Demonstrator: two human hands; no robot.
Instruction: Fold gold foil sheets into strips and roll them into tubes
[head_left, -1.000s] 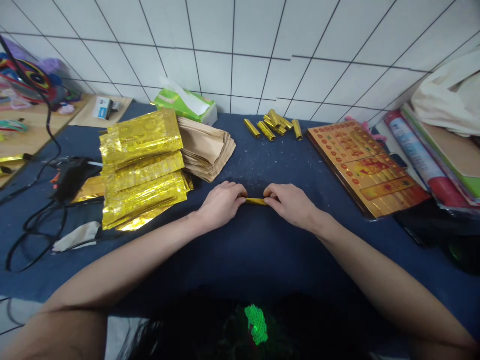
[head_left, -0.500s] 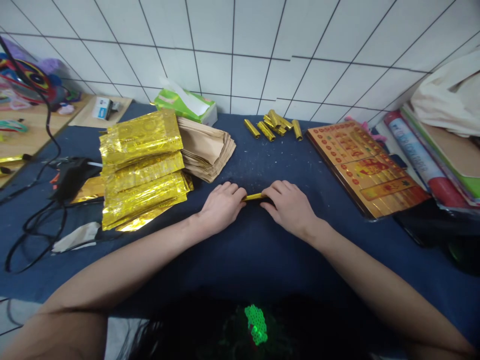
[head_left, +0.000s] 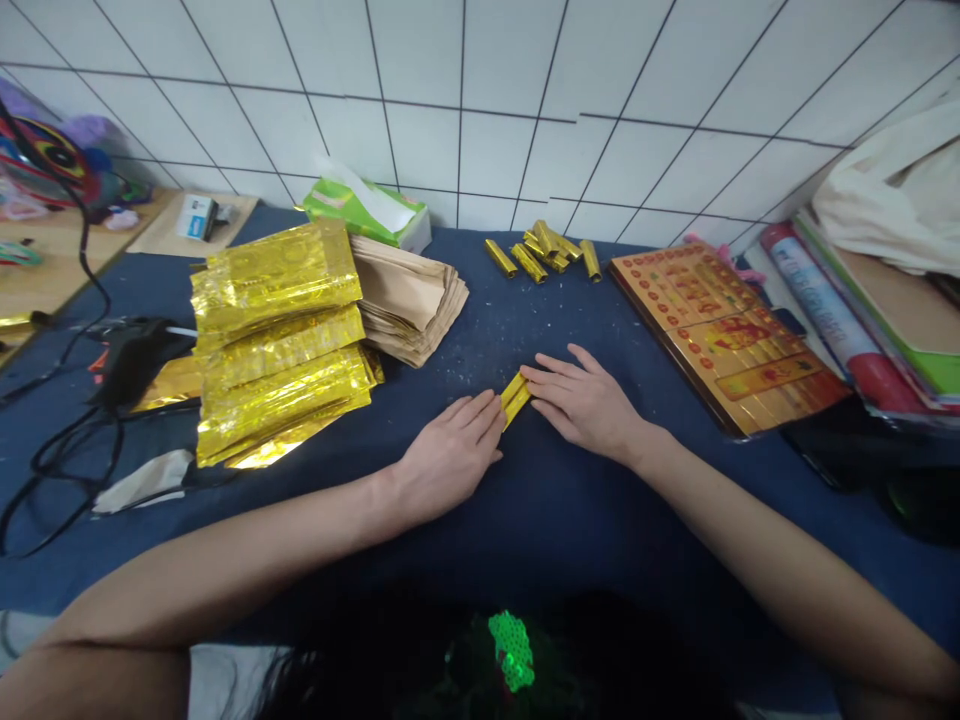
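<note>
On the blue cloth between my hands lies a narrow folded strip of gold foil paper (head_left: 515, 400), slanting up to the right. My left hand (head_left: 453, 452) rests flat, its fingers straight and side by side, with the fingertips at the strip's left edge. At the strip's right side, my right hand (head_left: 583, 402) has its fingers stretched and spread, the fingertips touching it near the upper end. Beyond the hands sits a small pile of short gold foil tubes (head_left: 546, 246). To the left is a fanned stack of gold foil sheets (head_left: 281, 335).
Brown paper sheets (head_left: 420, 300) adjoin the foil, with a green tissue box (head_left: 412, 230) behind. A black glue gun (head_left: 135, 360) and its cable lie left. At right are a red-gold printed pack (head_left: 739, 335) and a red-capped roll (head_left: 825, 300). A tiled wall (head_left: 502, 80) bounds the back.
Both hands have loosened from a pinch on the strip's ends to flat, stretched fingers. The strip has turned from nearly level to slanted and shows a wider face.
</note>
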